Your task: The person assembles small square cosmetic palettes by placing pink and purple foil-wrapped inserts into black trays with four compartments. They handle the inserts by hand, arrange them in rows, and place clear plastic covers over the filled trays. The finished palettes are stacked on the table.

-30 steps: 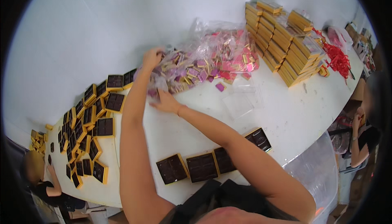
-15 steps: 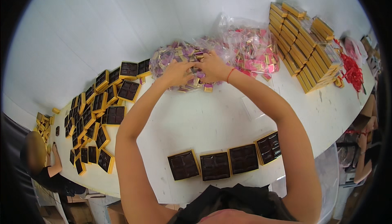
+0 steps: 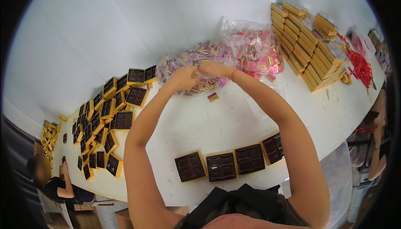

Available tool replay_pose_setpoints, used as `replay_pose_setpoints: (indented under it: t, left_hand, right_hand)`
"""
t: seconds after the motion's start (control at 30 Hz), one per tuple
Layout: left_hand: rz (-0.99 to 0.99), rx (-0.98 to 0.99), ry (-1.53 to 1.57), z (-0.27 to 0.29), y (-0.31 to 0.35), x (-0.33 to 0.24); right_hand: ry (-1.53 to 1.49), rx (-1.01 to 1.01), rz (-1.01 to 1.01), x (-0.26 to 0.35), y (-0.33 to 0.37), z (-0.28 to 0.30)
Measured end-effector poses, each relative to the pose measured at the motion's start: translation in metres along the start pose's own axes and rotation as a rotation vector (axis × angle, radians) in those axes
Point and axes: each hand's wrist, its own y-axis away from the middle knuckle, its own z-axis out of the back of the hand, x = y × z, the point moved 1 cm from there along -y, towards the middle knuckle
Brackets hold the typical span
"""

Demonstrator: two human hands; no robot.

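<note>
Both hands are at the front of a clear plastic bag (image 3: 169, 64) of small purple-and-gold wrapped pieces (image 3: 209, 50), at the far middle of the table. My left hand (image 3: 185, 78) has its fingers curled, closed on the bag's plastic. Just beside it, my right hand (image 3: 214, 68), red string on the wrist, is also closed on the plastic. One loose purple-and-gold piece (image 3: 213, 97) lies on the table in front of the bag. Close to my body stands a row of several gold-edged boxes (image 3: 190, 166) with dark sectioned trays.
More such boxes (image 3: 100, 120) are heaped on the left. A bag of pink pieces (image 3: 255, 58) adjoins the purple one. Gold boxes with clear lids (image 3: 309, 41) are stacked at right, near red ribbons (image 3: 359, 68). A co-worker (image 3: 58, 183) sits at far left; another person's arm (image 3: 378, 149) shows at right.
My fingers, spread over the purple pieces before, have closed on the bag's plastic and come slightly nearer. More of the purple pieces show behind my hands; a loose piece now lies apart in front.
</note>
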Motion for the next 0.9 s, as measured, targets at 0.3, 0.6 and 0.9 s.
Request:
replay_pose_setpoints:
  t: [0.3,0.6,0.9]
  left_hand:
    - [0.119,-0.492,-0.157,-0.038,-0.014,0.021]
    - [0.013,-0.638,-0.176,-0.042,0.008,-0.009]
    - [0.190,-0.553,-0.187,-0.049,0.099,0.081]
  right_hand:
    - [0.350,-0.237,-0.569,0.060,-0.019,-0.003]
    - [0.406,-0.339,-0.703,0.013,-0.027,-0.010]
    - [0.399,-0.375,-0.675,-0.029,0.055,0.022]
